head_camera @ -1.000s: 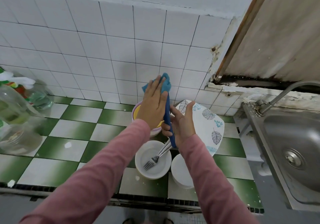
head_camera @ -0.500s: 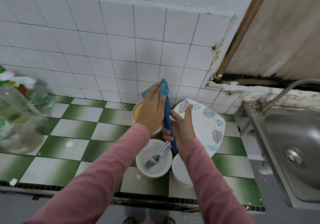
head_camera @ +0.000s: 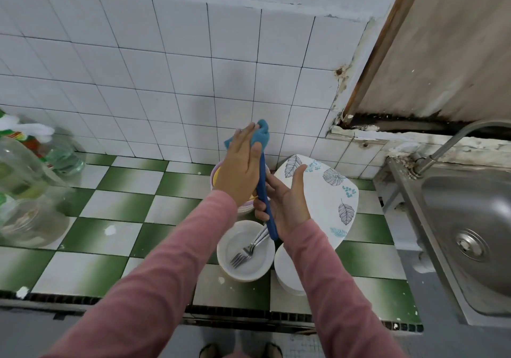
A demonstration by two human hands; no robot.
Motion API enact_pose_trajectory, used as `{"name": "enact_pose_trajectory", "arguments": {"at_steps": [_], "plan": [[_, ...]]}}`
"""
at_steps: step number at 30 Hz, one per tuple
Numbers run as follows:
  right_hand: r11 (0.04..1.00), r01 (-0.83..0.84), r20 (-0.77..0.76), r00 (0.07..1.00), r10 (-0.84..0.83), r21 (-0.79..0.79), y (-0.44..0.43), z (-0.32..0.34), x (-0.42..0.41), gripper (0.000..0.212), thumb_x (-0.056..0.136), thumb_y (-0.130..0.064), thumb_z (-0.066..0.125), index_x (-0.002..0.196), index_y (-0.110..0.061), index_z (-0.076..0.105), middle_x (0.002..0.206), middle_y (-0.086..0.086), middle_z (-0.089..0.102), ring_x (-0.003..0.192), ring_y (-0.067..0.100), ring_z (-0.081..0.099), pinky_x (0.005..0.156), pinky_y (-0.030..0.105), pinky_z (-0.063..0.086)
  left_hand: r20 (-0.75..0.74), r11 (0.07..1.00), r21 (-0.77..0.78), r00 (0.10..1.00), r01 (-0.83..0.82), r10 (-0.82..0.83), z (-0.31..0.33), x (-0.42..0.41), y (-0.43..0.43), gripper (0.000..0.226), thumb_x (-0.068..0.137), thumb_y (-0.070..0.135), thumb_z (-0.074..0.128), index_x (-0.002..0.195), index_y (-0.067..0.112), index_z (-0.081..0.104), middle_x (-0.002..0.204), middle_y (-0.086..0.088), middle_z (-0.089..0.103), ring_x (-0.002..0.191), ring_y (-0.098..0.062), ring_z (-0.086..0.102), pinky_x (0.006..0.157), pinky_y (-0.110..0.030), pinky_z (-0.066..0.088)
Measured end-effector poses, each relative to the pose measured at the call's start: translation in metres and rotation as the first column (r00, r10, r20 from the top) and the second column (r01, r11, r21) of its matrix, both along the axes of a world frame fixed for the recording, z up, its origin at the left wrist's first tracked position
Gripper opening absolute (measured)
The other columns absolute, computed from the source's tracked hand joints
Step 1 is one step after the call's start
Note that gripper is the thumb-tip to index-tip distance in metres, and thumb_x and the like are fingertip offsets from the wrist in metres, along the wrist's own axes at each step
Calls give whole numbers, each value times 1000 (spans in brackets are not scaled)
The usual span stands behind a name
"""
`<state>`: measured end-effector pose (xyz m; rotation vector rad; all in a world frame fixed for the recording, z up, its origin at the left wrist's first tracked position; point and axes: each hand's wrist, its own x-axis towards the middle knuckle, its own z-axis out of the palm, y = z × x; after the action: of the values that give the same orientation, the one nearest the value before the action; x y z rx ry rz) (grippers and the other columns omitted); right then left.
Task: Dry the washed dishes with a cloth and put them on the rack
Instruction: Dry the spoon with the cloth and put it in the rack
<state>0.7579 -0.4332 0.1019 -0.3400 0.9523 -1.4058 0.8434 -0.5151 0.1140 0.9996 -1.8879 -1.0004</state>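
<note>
A blue plate (head_camera: 263, 189) stands on edge above the counter. My right hand (head_camera: 287, 205) grips it from the right, with fingers curled round its lower rim and the thumb pointing up. My left hand (head_camera: 242, 169) holds a teal cloth (head_camera: 262, 133) against the plate's left face and top rim. Below my hands, a white bowl (head_camera: 235, 270) holds some forks (head_camera: 246, 251). A white plate with a leaf pattern (head_camera: 329, 194) leans against the wall behind my right hand.
Stacked pink and yellow bowls (head_camera: 217, 174) sit behind my left hand, and white dishes (head_camera: 286, 277) lie under my right forearm. A steel sink (head_camera: 470, 233) with a tap (head_camera: 453, 142) is at the right. Clear bottles (head_camera: 27, 186) stand at the far left of the green-and-white tiled counter (head_camera: 116, 233).
My left hand has shifted the cloth slightly over the blue plate. My right hand keeps the same grip, and the dishes on the counter have not moved.
</note>
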Motion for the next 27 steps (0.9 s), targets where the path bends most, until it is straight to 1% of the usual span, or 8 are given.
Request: {"name": "enact_pose_trajectory", "arguments": {"at_steps": [3, 6, 8, 13, 15, 18, 22, 27], "plan": [[1000, -14, 5, 1000, 14, -8, -1, 0, -2, 100, 79, -88, 11, 119, -16, 67, 82, 7, 47, 54, 15, 37, 39, 20, 33, 22, 999, -48, 1000, 7, -6, -1, 5, -2, 50, 105, 34, 30, 152, 18, 32, 154, 1, 38, 142, -19, 36, 116, -41, 34], [1000, 21, 45, 999, -21, -8, -7, 6, -4, 98, 84, -85, 11, 131, -16, 61, 95, 9, 56, 62, 18, 54, 48, 24, 45, 86, 983, -163, 993, 88, -74, -10, 6, 17, 49, 104, 30, 30, 152, 19, 31, 159, 4, 29, 150, -17, 20, 122, -31, 17], [999, 53, 101, 994, -51, -12, -10, 9, -5, 91, 86, -83, 14, 124, -16, 63, 115, 10, 65, 87, 22, 68, 62, 31, 57, 139, 957, -248, 983, 150, -117, -19, 2, 30, 49, 103, 31, 30, 151, 19, 29, 158, 8, 25, 151, -14, 10, 123, -27, 8], [998, 55, 68, 996, -57, 25, -10, 10, -8, 86, 86, -84, 22, 117, -19, 70, 131, 21, 61, 107, 39, 66, 70, 32, 55, 144, 961, -253, 987, 113, -78, -15, -5, 29, 51, 103, 33, 28, 150, 14, 33, 158, 3, 29, 150, -12, 11, 124, -33, 10], [1000, 13, 31, 999, -13, 13, -10, 6, -8, 90, 82, -89, 24, 124, -22, 68, 122, 28, 61, 82, 37, 62, 62, 27, 42, 151, 961, -267, 988, 73, -33, -6, -5, 21, 50, 103, 28, 29, 150, 12, 34, 158, 0, 30, 150, -14, 12, 124, -36, 11], [999, -48, 55, 997, 47, 23, -8, 1, -13, 92, 84, -87, 19, 123, -18, 65, 76, 9, 52, 46, 14, 36, 41, 17, 29, 129, 975, -224, 991, 12, 18, 3, -5, 5, 53, 102, 31, 28, 150, 11, 35, 157, -3, 34, 149, -19, 17, 123, -41, 15], [995, -99, 85, 991, 99, -9, -2, -4, -15, 89, 86, -85, 18, 108, -13, 66, 72, 9, 49, 43, 13, 34, 39, 17, 27, 31, 996, -85, 999, -12, 15, 1, -2, -15, 52, 102, 39, 31, 144, 9, 43, 142, -4, 48, 133, -22, 43, 113, -45, 36], [998, -66, 130, 989, 67, -15, -5, -2, -11, 88, 86, -85, 20, 116, -16, 65, 75, 8, 49, 45, 13, 35, 40, 18, 29, -2, 997, -75, 999, -35, 35, -5, -7, -9, 46, 105, 34, 34, 146, 14, 39, 144, 0, 45, 129, -19, 46, 110, -43, 41]]}}
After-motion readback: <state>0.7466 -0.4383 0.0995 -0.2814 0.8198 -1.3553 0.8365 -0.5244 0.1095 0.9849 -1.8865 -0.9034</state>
